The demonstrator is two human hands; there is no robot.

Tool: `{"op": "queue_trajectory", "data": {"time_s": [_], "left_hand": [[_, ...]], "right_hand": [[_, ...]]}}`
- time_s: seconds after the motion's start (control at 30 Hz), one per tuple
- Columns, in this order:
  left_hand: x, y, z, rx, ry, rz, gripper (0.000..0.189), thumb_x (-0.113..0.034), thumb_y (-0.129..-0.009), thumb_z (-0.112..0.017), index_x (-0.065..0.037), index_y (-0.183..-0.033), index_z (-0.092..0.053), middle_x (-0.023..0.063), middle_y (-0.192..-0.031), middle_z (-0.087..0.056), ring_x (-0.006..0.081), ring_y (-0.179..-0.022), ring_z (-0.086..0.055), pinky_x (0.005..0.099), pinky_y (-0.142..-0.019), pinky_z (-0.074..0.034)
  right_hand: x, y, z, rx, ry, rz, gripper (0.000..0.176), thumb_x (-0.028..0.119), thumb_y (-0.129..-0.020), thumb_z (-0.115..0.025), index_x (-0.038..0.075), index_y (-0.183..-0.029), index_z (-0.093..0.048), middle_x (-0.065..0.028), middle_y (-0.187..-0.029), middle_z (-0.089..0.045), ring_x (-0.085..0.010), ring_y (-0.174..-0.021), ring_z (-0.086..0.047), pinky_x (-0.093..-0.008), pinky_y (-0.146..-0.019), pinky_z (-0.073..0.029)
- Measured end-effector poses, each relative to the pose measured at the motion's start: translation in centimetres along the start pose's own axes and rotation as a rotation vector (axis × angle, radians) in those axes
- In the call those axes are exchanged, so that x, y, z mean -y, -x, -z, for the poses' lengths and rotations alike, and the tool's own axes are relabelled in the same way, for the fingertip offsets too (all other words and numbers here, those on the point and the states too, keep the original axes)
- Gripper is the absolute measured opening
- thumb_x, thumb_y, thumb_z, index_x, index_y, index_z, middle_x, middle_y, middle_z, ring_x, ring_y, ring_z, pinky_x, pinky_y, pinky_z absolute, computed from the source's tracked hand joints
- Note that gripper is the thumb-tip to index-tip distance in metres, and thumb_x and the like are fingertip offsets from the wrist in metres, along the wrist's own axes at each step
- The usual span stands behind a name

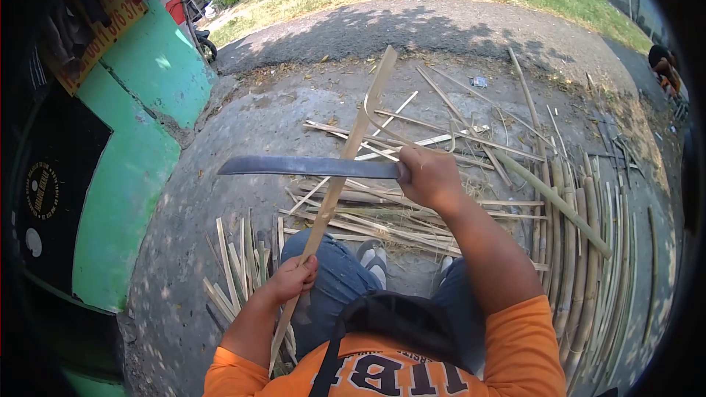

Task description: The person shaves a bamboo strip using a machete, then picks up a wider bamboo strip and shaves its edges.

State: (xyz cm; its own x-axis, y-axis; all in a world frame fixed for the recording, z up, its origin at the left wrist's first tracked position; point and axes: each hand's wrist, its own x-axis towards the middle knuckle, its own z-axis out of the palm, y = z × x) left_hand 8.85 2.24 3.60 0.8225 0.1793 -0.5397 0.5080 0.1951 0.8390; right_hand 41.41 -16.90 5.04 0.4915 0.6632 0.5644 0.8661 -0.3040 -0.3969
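My right hand [429, 176] is closed around the handle of a machete [309, 167], whose long dark blade points left. The blade lies across a flat bamboo strip [368, 110], and a thin curled shaving [375, 127] hangs beside the strip above the blade. Lower down, my left hand [293, 279] grips the same strip near my left knee. The strip slants from beside my left arm up and away toward the road. Whether the edge bites into the bamboo cannot be made out.
Split bamboo strips [397, 217] lie in a heap before my feet. Bamboo poles [581, 250] are laid out at the right, and more strips [234, 261] lie at the left. A green wall [140, 154] stands left. Another person [665, 77] is at the far right.
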Motion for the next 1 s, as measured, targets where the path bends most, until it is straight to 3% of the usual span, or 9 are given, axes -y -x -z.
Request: {"op": "queue_trajectory", "data": {"time_s": [0.07,0.1,0.23,0.33,0.53,0.67,0.77,0.9,1.0], "left_hand": [[0.2,0.3,0.2,-0.003,-0.022,0.015,0.043,-0.049,-0.111,-0.045,-0.016,-0.084,-0.042,-0.0055,-0.067,-0.034,0.0077,-0.055,-0.031,0.0264,-0.051,-0.028],[0.2,0.3,0.3,-0.003,-0.032,0.019,0.043,-0.049,-0.111,-0.045,-0.016,-0.085,-0.042,-0.0055,-0.067,-0.034,0.0076,-0.055,-0.032,0.0265,-0.051,-0.029],[0.2,-0.6,-0.1,-0.038,-0.056,0.028,0.041,-0.048,-0.111,-0.045,-0.016,-0.087,-0.042,-0.0055,-0.067,-0.036,0.0074,-0.055,-0.033,0.027,-0.05,-0.03],[-0.6,-0.5,-0.3,-0.059,-0.033,0.057,0.04,-0.047,-0.111,-0.045,-0.015,-0.088,-0.042,-0.0055,-0.067,-0.037,0.0072,-0.055,-0.033,0.027,-0.05,-0.031],[0.0,0.4,-1.6,-0.158,-0.06,-0.002,0.039,-0.045,-0.112,-0.046,-0.015,-0.086,-0.042,-0.005,-0.068,-0.036,0.0074,-0.053,-0.033,0.0254,-0.048,-0.029],[1.8,3.0,-0.8,-0.145,-0.128,-0.021,0.038,-0.045,-0.111,-0.047,-0.013,-0.091,-0.047,-0.0051,-0.07,-0.042,0.0064,-0.057,-0.038,0.0252,-0.051,-0.035],[1.8,3.8,-1.0,-0.141,-0.149,0.017,0.039,-0.045,-0.111,-0.047,-0.011,-0.093,-0.05,-0.0051,-0.071,-0.045,0.0061,-0.059,-0.041,0.025,-0.053,-0.037],[2.3,3.2,-0.9,-0.2,-0.169,-0.003,0.038,-0.044,-0.111,-0.047,-0.011,-0.093,-0.05,-0.0054,-0.07,-0.045,0.0063,-0.057,-0.04,0.0249,-0.052,-0.036],[1.3,2.8,-1.7,-0.172,-0.061,0.045,0.035,-0.042,-0.112,-0.047,-0.012,-0.093,-0.048,-0.0056,-0.07,-0.043,0.0062,-0.056,-0.038,0.0247,-0.05,-0.034]], "right_hand": [[-2.6,-0.8,-0.2,-0.046,0.087,-0.222,0.015,0.021,-0.084,-0.068,0.011,-0.089,-0.059,-0.013,-0.079,-0.07,-0.0376,-0.076,-0.07,-0.0511,-0.064,-0.053],[-3.9,-0.7,-0.2,-0.156,-0.015,-0.304,0.014,0.022,-0.086,-0.068,0.011,-0.091,-0.06,-0.0143,-0.08,-0.07,-0.0393,-0.077,-0.069,-0.0524,-0.066,-0.053],[-5.3,-0.2,-0.2,-0.126,0.023,-0.301,0.012,0.022,-0.086,-0.067,0.011,-0.088,-0.061,-0.0138,-0.079,-0.07,-0.0399,-0.076,-0.069,-0.053,-0.066,-0.053],[-3.0,0.2,-1.3,-0.015,0.08,-0.215,0.011,0.021,-0.085,-0.067,0.012,-0.086,-0.062,-0.0126,-0.077,-0.07,-0.0387,-0.074,-0.069,-0.0511,-0.066,-0.054],[1.0,0.3,-0.7,0.127,0.092,0.177,0.007,0.019,-0.082,-0.067,0.013,-0.083,-0.063,-0.0101,-0.072,-0.069,-0.0346,-0.071,-0.069,-0.0481,-0.065,-0.053],[-3.6,-0.3,-1.2,-0.03,0.002,-0.179,0.007,0.017,-0.086,-0.063,0.01,-0.086,-0.063,-0.0154,-0.07,-0.067,-0.0407,-0.071,-0.068,-0.0552,-0.065,-0.052],[-6.6,0.1,-1.4,-0.069,0.011,-0.244,0.009,0.018,-0.088,-0.062,0.009,-0.087,-0.063,-0.0179,-0.071,-0.066,-0.0428,-0.072,-0.067,-0.0575,-0.066,-0.052],[-3.0,0.1,-0.9,0.017,0.042,-0.178,0.011,0.02,-0.088,-0.063,0.009,-0.088,-0.064,-0.0168,-0.078,-0.069,-0.0412,-0.074,-0.068,-0.0545,-0.067,-0.054],[0.1,0.5,-1.4,0.111,0.01,0.042,0.012,0.021,-0.084,-0.067,0.011,-0.084,-0.061,-0.0126,-0.077,-0.069,-0.0376,-0.074,-0.069,-0.05,-0.066,-0.054]]}}
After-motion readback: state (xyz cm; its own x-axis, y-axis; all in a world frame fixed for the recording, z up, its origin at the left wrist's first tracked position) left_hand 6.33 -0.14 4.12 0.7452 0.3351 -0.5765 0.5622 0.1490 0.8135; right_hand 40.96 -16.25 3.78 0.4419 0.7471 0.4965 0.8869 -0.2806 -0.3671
